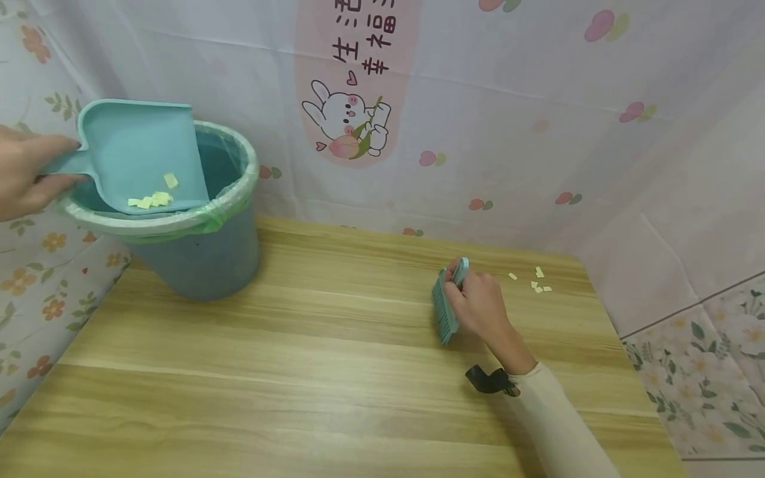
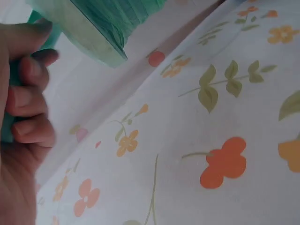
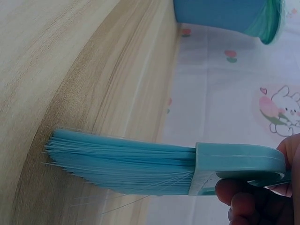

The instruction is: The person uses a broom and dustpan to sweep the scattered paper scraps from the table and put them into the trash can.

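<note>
At the left of the head view, my left hand (image 1: 32, 172) grips the handle of a teal dustpan (image 1: 140, 149). The pan is tilted over the mouth of a blue bin (image 1: 203, 259), with several yellow paper bits (image 1: 155, 199) lying along its lower side. My right hand (image 1: 478, 302) holds a teal hand brush (image 1: 445, 309) at the right of the table. In the right wrist view the brush's blue bristles (image 3: 122, 161) reach down to the wood. More paper scraps (image 1: 538, 285) lie on the table to the right of that hand.
The bin stands at the table's back left corner, lined with a greenish bag (image 1: 221, 216) folded over its rim. Printed cloth (image 1: 508, 133) hangs behind the wooden table (image 1: 335, 372) and along its sides. A black strap (image 1: 490, 380) sits at my right wrist.
</note>
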Tool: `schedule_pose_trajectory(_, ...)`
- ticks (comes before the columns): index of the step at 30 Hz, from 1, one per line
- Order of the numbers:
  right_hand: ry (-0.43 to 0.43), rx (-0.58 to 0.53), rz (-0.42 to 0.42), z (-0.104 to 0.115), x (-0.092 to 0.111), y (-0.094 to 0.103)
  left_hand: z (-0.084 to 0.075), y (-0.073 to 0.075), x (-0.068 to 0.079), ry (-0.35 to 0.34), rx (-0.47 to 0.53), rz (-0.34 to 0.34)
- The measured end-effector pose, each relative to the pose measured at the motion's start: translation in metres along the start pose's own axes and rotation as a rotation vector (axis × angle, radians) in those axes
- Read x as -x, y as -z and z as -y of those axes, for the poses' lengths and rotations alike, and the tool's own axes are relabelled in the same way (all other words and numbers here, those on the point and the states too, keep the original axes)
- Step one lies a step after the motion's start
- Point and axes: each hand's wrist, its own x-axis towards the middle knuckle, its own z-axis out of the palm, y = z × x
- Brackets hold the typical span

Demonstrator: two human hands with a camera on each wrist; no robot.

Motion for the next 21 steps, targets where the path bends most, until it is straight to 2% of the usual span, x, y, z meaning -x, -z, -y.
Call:
schedule_pose_trajectory(3, 0.007, 0.004, -0.002, 0.0, 0.0, 0.0, -0.001, 0.002, -0.002, -0.086, -0.018, -0.023)
schedule_pose_trajectory(8, 0.006, 0.005, 0.0, 0.0, 0.0, 0.0, -0.001, 0.003, -0.009, -0.277, -0.078, -0.114)
schedule_pose_trajectory(11, 0.002, 0.004, 0.003, 0.0, 0.0, 0.0, -0.002, 0.003, -0.012, -0.35, -0.102, -0.148)
schedule_pose_trajectory(15, -0.001, 0.0, 0.004, 0.001, 0.0, 0.0, -0.002, 0.002, -0.013, -0.383, -0.122, -0.17)
schedule_pose_trajectory(21, -0.003, -0.005, 0.001, 0.0, 0.001, 0.001, -0.006, 0.005, -0.015, -0.385, -0.121, -0.163)
